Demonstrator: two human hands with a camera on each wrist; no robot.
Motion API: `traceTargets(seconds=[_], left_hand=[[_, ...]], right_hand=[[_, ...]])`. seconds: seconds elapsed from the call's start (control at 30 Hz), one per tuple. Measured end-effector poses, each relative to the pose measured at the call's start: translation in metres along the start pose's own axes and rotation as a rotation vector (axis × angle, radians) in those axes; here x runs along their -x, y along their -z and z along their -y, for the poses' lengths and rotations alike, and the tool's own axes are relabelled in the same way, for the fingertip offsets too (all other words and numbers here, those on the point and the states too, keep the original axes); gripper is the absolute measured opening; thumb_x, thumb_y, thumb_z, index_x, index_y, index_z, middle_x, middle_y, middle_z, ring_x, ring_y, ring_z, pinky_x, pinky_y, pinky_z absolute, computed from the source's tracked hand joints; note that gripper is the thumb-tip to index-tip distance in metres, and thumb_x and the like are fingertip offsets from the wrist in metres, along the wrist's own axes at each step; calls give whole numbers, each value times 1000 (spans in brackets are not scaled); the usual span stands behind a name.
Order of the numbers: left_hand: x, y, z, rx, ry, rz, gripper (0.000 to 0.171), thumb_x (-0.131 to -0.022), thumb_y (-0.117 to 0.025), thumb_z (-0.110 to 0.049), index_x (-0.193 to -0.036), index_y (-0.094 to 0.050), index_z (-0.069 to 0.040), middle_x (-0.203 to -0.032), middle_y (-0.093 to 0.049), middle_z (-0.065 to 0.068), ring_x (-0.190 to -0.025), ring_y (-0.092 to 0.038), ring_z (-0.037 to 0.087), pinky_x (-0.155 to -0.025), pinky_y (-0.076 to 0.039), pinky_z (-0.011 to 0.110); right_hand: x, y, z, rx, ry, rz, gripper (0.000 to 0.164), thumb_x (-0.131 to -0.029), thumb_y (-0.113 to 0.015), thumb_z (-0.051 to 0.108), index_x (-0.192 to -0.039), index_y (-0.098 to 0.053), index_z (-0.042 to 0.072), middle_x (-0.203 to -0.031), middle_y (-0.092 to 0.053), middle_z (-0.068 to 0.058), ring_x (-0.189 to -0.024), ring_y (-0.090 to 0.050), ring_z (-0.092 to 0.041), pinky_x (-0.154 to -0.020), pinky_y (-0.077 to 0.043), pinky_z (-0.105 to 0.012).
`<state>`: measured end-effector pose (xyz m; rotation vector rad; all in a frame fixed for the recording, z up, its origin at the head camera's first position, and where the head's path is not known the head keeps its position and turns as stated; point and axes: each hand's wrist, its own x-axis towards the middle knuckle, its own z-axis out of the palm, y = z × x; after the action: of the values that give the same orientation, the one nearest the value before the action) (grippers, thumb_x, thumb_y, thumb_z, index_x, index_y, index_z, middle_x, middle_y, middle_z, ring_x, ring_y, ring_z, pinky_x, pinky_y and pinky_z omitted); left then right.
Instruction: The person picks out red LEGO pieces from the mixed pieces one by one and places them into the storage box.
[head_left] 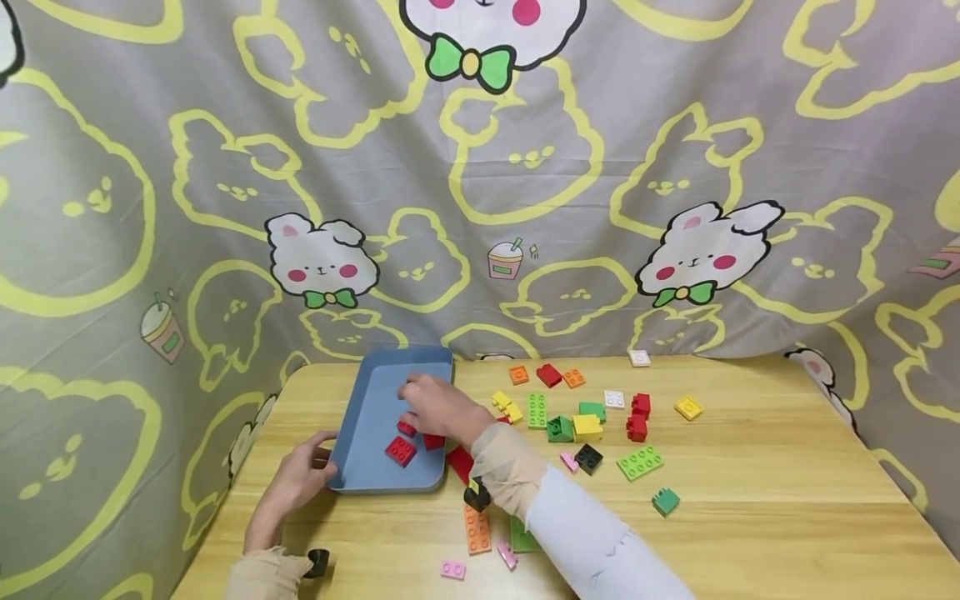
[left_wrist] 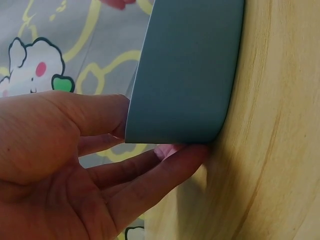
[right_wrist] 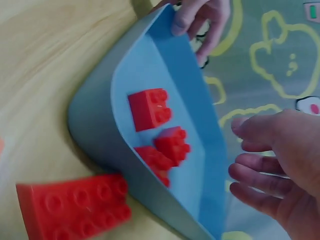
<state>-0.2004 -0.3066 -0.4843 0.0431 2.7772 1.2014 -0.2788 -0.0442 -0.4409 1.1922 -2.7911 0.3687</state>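
A blue tray (head_left: 381,396) lies at the back left of the wooden table. My left hand (head_left: 300,477) holds its near left corner, and the left wrist view has the thumb at the rim and fingertips low on the wall (left_wrist: 185,75). Inside the tray are a red brick (right_wrist: 150,109), a second red brick (right_wrist: 173,145) and a third (right_wrist: 154,162), all near one side. Over the tray hovers my right hand (head_left: 444,408), fingers loosely bent, with nothing between them in the right wrist view. A longer red brick (right_wrist: 75,206) lies just outside the tray wall.
Loose bricks spread to the right of the tray, among them a yellow brick (head_left: 587,427), a black brick (head_left: 588,458) and a lime brick (head_left: 640,462). Nearer the front are an orange brick (head_left: 477,530) and a pink brick (head_left: 453,570). A patterned curtain (head_left: 570,308) hangs behind the table.
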Motion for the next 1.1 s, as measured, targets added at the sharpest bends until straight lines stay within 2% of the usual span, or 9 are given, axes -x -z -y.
traceTargets(seconds=[0.1,0.27,0.37,0.6,0.8,0.93,1.1], left_hand=[[-1,-1,-1,-10,-2,8,54,-90,-61,8,-143,-50,7,-111,-67,28,-100,-67,37,-71,-58,36],[-5,-2,-3,-14,-21,9,53,-90,-60,7,-142,-51,8,-111,-67,28,-101,-66,38,-73,-58,39],[-5,-2,-3,-19,-22,2,53,-90,-60,8,-142,-51,8,-110,-67,29,-101,-67,39,-73,-58,39],[-4,-1,-2,-22,-21,3,53,-90,-60,7,-143,-50,8,-112,-67,30,-101,-66,40,-73,-58,39],[-3,1,0,-20,-26,-1,54,-90,-60,8,-143,-49,8,-112,-66,31,-101,-66,40,-72,-58,39],[-3,1,1,-17,-28,-1,54,-90,-60,8,-143,-48,9,-112,-66,32,-102,-66,40,-72,-59,39],[-1,1,2,-19,-22,2,54,-91,-60,8,-144,-48,9,-113,-66,33,-102,-66,40,-73,-59,40]], right_hand=[[10,10,-5,-11,6,-9,28,-99,-69,24,-121,-73,9,-116,-66,-6,-95,-64,-13,-79,-52,-19],[28,26,-15,1,-1,-50,26,-99,-70,22,-120,-73,8,-118,-66,-7,-104,-65,-18,-88,-54,-25],[37,31,-19,-3,5,-42,25,-98,-70,21,-119,-73,8,-117,-66,-7,-102,-66,-17,-85,-55,-25],[62,31,-23,-34,7,-17,27,-97,-72,22,-120,-72,7,-115,-65,-7,-95,-65,-14,-80,-54,-21],[85,30,-24,-57,-10,-27,29,-97,-71,21,-123,-71,7,-116,-65,-7,-100,-65,-17,-83,-55,-26],[104,30,-28,-60,-36,-55,29,-97,-73,20,-122,-71,6,-117,-64,-7,-99,-64,-18,-84,-56,-29],[128,31,-36,-30,-20,-118,25,-96,-73,20,-117,-72,7,-113,-64,-6,-93,-62,-15,-79,-56,-27]])
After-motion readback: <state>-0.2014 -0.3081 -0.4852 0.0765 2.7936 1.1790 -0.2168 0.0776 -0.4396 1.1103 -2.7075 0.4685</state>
